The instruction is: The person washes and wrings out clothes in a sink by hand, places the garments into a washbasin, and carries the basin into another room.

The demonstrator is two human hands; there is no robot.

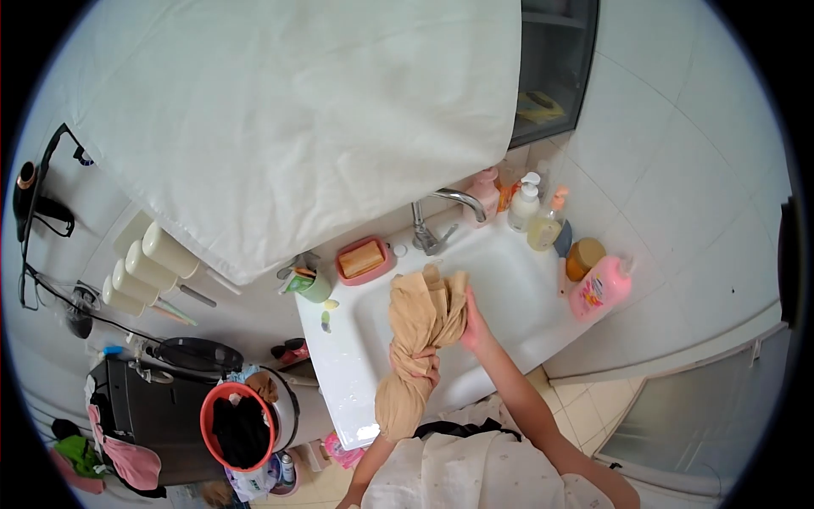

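1. One white sheet (322,102) hangs beyond the sink.
2. One white sink (339,373), its surface carrying bottles and small things around the basin.
3. One tan cloth (424,310), bunched and twisted at its middle, is held over the left half of the sink; whether it touches the sink, I cannot tell.
4. One red bucket (205,428) to the left of the sink, with dark fabric (240,433) inside.
5. Two hands above the sink: the left hand (417,365) has its fingers clamped around the cloth's twisted middle; the right hand (475,322) lies against the cloth's right edge, its fingers partly hidden, so I cannot tell how far they close.
6. One metal tap (424,233) at the sink's far edge.
7. Four bottles at the sink's far right: three pump bottles (524,208) and one pink flowered bottle (600,290).
8. Four cream cups (170,250) on the wall left of the sink.
9. One pink dish (365,278) on the sink's far left.
10. One green cup (316,288) at the sink's left corner.
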